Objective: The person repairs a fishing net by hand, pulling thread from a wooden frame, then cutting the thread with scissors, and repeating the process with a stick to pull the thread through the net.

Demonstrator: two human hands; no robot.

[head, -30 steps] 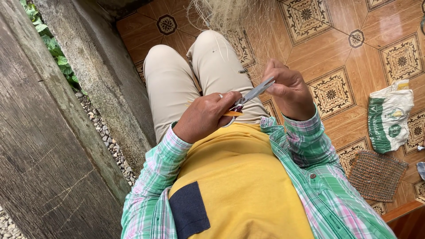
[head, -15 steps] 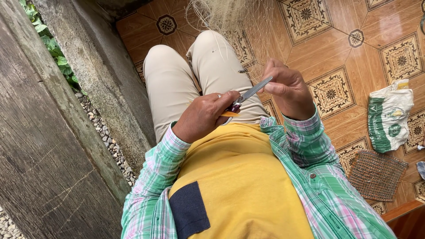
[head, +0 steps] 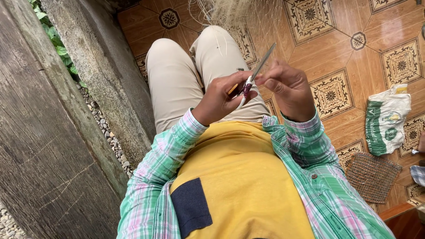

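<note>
I sit with my knees up in beige trousers [head: 177, 79]. My left hand [head: 219, 99] grips a small knife [head: 254, 75] by its purple and white wrapped handle, with the thin grey blade pointing up and to the right. A short yellow-orange piece also shows between that hand's fingers. My right hand [head: 290, 90] is beside it, fingertips pinched against the blade close to the handle. Whether a fibre is between them is too small to tell. Both hands hover above my lap.
A bundle of pale dry fibres [head: 226, 11] lies beyond my knees on the patterned brown tile floor [head: 336, 53]. At the right are a green and white sack [head: 385, 119] and a woven mat [head: 372, 175]. A rough concrete wall [head: 53, 132] with gravel runs along the left.
The knife blade has swung from nearly flat to pointing steeply upward. Both hands have lifted slightly, and my right fingers have slid from the blade's outer part toward the handle.
</note>
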